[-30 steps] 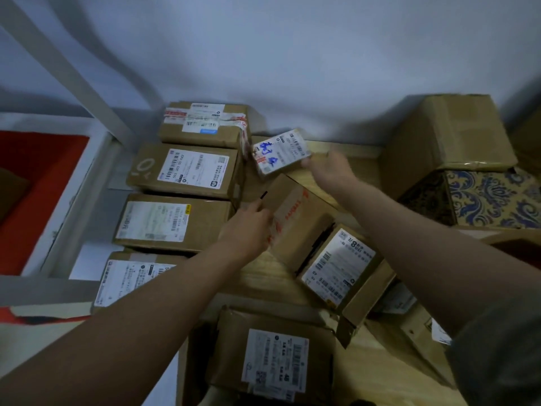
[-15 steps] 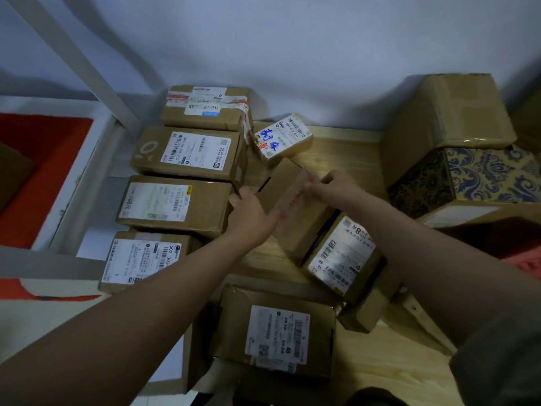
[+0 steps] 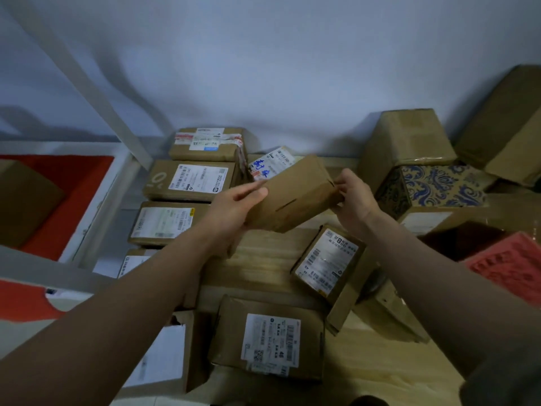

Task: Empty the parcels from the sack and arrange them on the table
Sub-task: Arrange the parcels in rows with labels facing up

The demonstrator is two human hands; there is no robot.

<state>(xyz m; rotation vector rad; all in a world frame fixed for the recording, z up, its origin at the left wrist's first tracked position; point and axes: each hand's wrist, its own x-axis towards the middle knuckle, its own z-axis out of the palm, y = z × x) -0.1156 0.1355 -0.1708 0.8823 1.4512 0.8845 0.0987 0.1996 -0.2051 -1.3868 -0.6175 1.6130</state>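
A plain brown parcel is lifted above the wooden table, tilted. My left hand grips its left end and my right hand pinches its right end. Behind it lies a small parcel with blue writing on its label. A column of labelled parcels lines the table's left side. A parcel with a white label lies tilted below my right hand, and another lies near the front. No sack is in view.
Big cartons and a blue-patterned box crowd the right side against the wall. A red textured item lies at far right. A white frame bar and a red surface are at left.
Both hands have lifted the plain brown parcel off the table and turned it; before, it lay against the white-labelled parcel. One second ago my right hand was at the small blue-marked parcel.
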